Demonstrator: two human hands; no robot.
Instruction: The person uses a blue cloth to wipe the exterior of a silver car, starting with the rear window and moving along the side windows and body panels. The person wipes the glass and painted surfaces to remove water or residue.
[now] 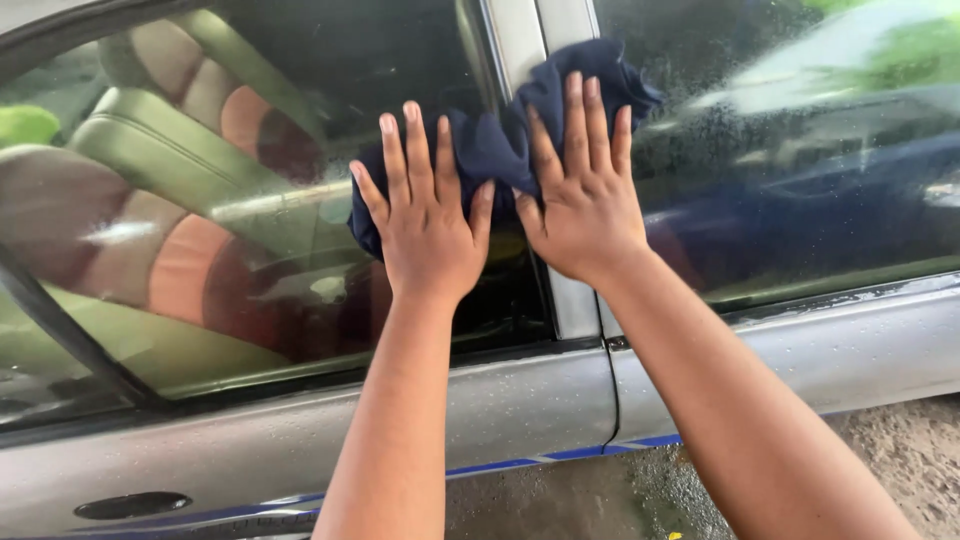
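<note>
— While both my palms lie flat on it, where would you say the dark blue cloth (500, 140) sits?

— I have it spread against the side of the silver car (530, 400), right over the pillar (520, 40) between the front window (200, 200) and the rear window (800, 150). It bunches up from about eight o'clock, low by my left hand (428, 225), to about two o'clock, high past my right hand (585, 200). So its long axis runs slantwise, low left to high right.

— Which hand has more of it?

— I judge them about even. My left hand covers the lower end over the front glass, fingers pointing to twelve o'clock. My right hand covers the upper middle, on the pillar itself, fingers also to twelve. The thumbs nearly meet at the centre.

— Are you gripping the cloth?

— No. Both hands are splayed and pressing, fingers straight, nothing curled around the fabric. It stays put only because I push it against the car.

— What lies around it?

— Wet glass on both sides; the rear pane at three o'clock is beaded with drops. Through the front pane, at nine o'clock, I see seats (150, 200) in pale green and reddish brown. Below, at six o'clock, the door panels carry a blue stripe (560, 457), and a door handle (130, 505) sits far down at seven o'clock.
</note>
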